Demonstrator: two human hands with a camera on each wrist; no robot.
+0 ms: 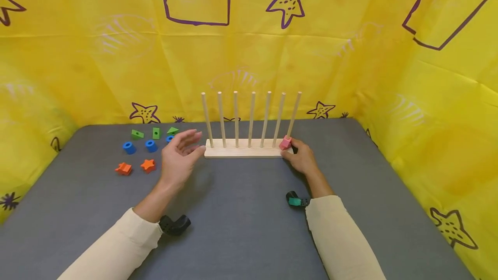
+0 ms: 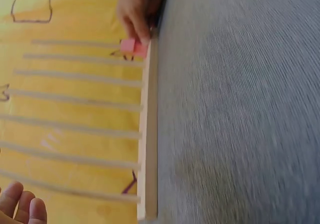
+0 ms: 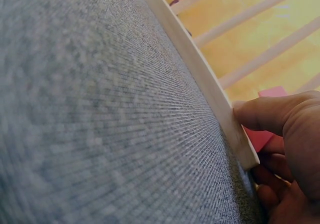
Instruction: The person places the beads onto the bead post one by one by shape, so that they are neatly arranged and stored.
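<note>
A pale wooden peg stand (image 1: 243, 152) with several upright pegs stands on the table. Pink block work (image 1: 285, 142) sits low at its rightmost peg; whether it is one piece or two I cannot tell. My right hand (image 1: 301, 159) grips the stand's right end beside the pink, its thumb (image 3: 260, 113) on the front edge and its other fingers bent around the end, partly hidden. My left hand (image 1: 179, 157) is raised by the stand's left end, fingers spread and loosely bent, holding nothing. In the left wrist view only some fingertips (image 2: 22, 204) show.
Left of the stand lie green pieces (image 1: 156, 133), blue cylinders (image 1: 129, 147) and orange star-shaped pieces (image 1: 148, 166). The left forearm partly covers that area's right side. A yellow patterned cloth (image 1: 249, 55) hangs behind the grey table (image 1: 241, 219) and along its sides.
</note>
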